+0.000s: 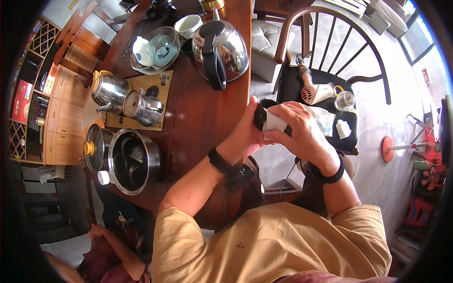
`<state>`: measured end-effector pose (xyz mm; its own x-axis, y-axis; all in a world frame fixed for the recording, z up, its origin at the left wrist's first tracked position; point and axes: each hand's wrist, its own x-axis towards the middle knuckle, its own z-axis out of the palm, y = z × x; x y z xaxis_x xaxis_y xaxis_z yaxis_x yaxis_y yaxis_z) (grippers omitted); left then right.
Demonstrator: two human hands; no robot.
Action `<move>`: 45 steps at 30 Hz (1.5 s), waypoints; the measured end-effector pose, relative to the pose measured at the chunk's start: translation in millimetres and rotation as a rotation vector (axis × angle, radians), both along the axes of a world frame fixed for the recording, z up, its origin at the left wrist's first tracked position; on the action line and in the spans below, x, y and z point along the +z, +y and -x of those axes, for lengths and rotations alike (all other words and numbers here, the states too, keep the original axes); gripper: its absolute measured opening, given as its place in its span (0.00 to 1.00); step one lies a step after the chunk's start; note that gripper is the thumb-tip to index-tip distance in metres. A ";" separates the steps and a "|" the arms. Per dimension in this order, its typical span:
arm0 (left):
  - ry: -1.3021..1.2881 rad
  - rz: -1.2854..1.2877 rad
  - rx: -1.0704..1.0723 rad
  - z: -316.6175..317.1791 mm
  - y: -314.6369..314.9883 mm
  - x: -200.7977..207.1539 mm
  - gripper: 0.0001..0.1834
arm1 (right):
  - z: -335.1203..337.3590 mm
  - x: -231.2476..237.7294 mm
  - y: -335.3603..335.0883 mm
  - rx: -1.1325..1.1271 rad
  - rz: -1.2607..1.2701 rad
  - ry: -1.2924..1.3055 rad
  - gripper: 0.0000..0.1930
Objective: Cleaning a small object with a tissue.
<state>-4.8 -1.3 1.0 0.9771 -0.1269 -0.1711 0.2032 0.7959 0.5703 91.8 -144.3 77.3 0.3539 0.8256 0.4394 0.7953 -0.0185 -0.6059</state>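
Over the gap between table and chair, my left hand (244,136) grips a small dark cup (260,114) with a glossy rim. My right hand (302,131) presses a white tissue (275,123) against the cup's right side, its fingers bent over the rim. Both hands touch the cup, and much of its body is hidden behind them. To the left on the wooden table stands a steel pot (155,162) with several dark round cups inside it. A glass lid (97,150) with a yellow knob leans by the pot.
A shiny kettle (232,52), a glass bowl (173,53) and a white cup (188,25) stand farther back. Metal teapots (141,109) rest on a mat. The chair seat (340,140) holds a glass jar (345,100), packet and crumpled tissue (343,129). Another person (111,257) sits lower left.
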 end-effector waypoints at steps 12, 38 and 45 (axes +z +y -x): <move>0.000 -0.097 0.004 0.9 -4.1 2.3 0.42 | 1.2 8.2 -1.1 -0.071 0.026 0.140 0.09; 0.005 -0.058 0.014 0.7 -7.5 4.0 0.40 | 0.1 6.8 -3.5 -0.039 -0.056 0.106 0.09; -0.024 -0.052 0.062 -0.7 -6.0 14.1 0.38 | -7.4 -7.0 -2.4 0.036 -0.034 0.003 0.15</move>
<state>-4.1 -7.3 15.1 0.9866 -0.0580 -0.1526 0.1407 0.7758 0.6151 99.2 -146.7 70.3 0.3255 0.8223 0.4667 0.7932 0.0312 -0.6081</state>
